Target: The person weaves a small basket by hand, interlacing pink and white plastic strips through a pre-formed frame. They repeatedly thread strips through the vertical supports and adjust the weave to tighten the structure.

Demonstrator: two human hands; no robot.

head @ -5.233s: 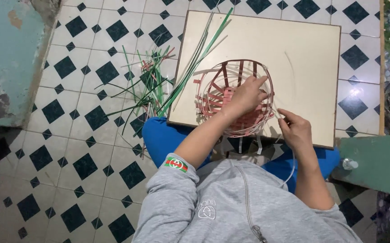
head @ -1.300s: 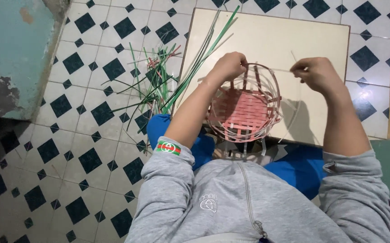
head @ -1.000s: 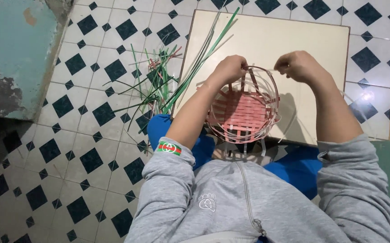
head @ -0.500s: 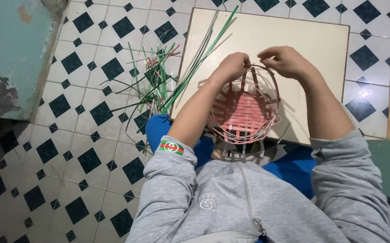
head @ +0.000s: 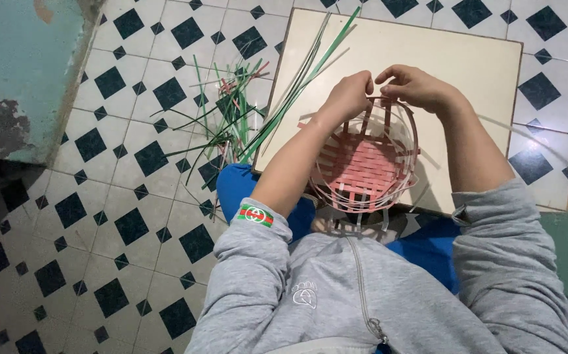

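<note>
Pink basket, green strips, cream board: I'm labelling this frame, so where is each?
pink basket (head: 362, 167), head view, on its woven bottom.
green strips (head: 228, 124), head view, mid-pile on the tiled floor.
cream board (head: 474, 72), head view, bare top surface.

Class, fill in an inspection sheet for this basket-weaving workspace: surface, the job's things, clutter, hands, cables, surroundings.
Surface: cream board lying on the tiled floor, bare at its far side.
Job's things: pink woven basket, half built, its uprights standing loose at the rim, at the board's near edge.
Clutter: long green strips slanting across the board's left edge; shorter green and pink offcuts scattered on the tiles.
Hands: left hand and right hand both pinch at the basket's far rim, close together.
Cables: nothing seen.
Surroundings: black-and-white floor tiles; worn teal panel at the left.
</note>
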